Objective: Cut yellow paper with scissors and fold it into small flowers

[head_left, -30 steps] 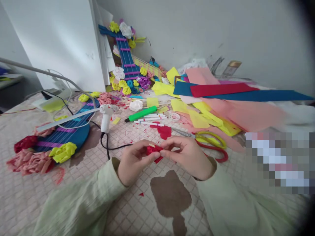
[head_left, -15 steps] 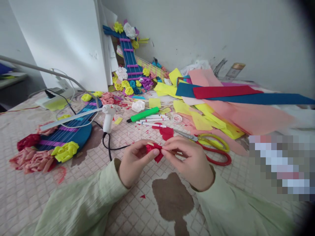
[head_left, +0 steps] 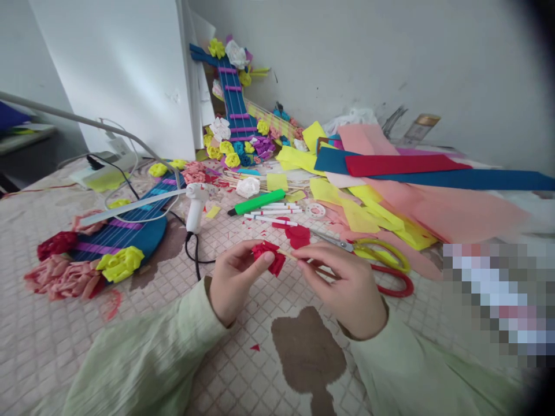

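Between the thumb and fingers of my left hand (head_left: 236, 277) is a small piece of folded red paper (head_left: 274, 261). My right hand (head_left: 342, 283) pinches a thin pale stick (head_left: 287, 254), whose tip touches or lies very near the red paper. Just beyond my right hand lie scissors with yellow and red handles (head_left: 392, 281). Flat red paper pieces (head_left: 297, 236) rest on the table past my fingers.
At the left, a white glue gun (head_left: 196, 209) with a black cord stands beside a blue guitar shape (head_left: 147, 231) bearing paper flowers. Beyond are a green marker (head_left: 256, 202), white pens (head_left: 273, 220) and coloured paper strips (head_left: 407, 164). A second decorated guitar (head_left: 235, 104) leans at the back.
My right hand has drawn away to the right from the red paper, and more of the pale stick shows between them. The whole view has shifted slightly.
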{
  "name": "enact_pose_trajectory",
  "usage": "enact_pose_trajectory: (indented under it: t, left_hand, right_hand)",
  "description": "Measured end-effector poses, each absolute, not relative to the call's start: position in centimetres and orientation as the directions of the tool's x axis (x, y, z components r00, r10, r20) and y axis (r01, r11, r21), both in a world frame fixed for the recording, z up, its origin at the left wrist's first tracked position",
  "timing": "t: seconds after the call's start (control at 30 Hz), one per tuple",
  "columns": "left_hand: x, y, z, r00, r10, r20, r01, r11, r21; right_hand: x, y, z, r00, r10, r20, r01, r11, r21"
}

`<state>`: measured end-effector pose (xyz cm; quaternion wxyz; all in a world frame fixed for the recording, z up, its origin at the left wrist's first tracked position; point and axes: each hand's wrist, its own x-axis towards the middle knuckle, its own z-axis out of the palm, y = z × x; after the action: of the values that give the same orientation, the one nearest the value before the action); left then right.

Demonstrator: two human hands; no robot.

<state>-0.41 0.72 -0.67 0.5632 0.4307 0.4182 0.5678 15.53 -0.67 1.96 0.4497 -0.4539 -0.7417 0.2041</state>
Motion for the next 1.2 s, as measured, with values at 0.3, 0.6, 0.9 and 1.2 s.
enact_pose_trajectory:
  t: [0.3, 0.6, 0.9, 1.2]
  left_hand:
    - [-0.33, 0.59, -0.51, -0.023, 1.0, -0.005, -0.296, -0.002, 0.955]
    - [-0.44, 0.71, -0.45, -0.04, 0.999, -0.024, -0.279, 0.012, 0.96]
    - [-0.55, 0.72, -0.38, -0.027, 1.0, -0.013, -0.259, 0.005, 0.966]
    - [-0.61, 0.74, -0.31, 0.013, 1.0, 0.016, -0.251, -0.013, 0.968]
  right_hand:
    - [15.54, -0.77, 2.31, -0.185, 0.826, 0.532, 0.516, 0.542, -0.663]
    - [15.62, -0.68, 2.05, -0.216, 0.825, 0.523, 0.488, 0.555, -0.674]
    - [15.8, -0.69, 2.11, -0.215, 0.824, 0.524, 0.486, 0.556, -0.674]
    - [15.84, -0.55, 2.01, -0.168, 0.853, 0.494, 0.475, 0.509, -0.718]
